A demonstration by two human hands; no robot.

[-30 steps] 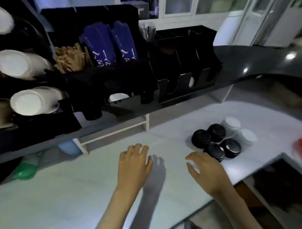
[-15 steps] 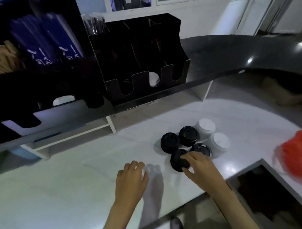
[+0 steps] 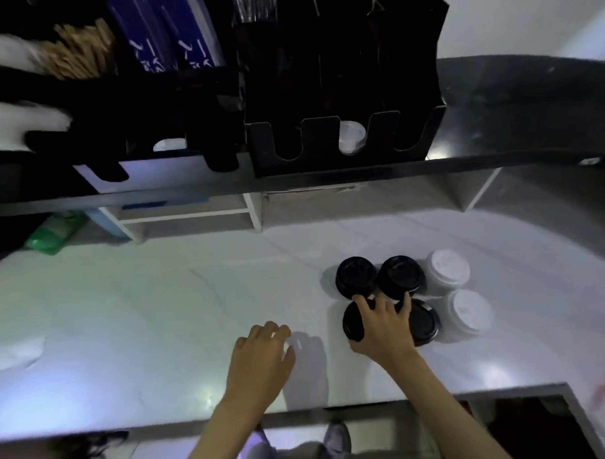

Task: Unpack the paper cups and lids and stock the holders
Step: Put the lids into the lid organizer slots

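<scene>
Head view: my hands over the white countertop (image 3: 159,303).
Right hand (image 3: 383,326): fingers curled over the top of a black lid stack (image 3: 352,325), gripping it.
Left hand (image 3: 261,357): relaxed, holding nothing, near the front edge.
Lids: four black stacks and two white lid stacks (image 3: 457,292), touching in a cluster right of centre.
Lid holder (image 3: 343,149): black, on the dark upper shelf; one white lid (image 3: 351,136) shows in a slot.
</scene>
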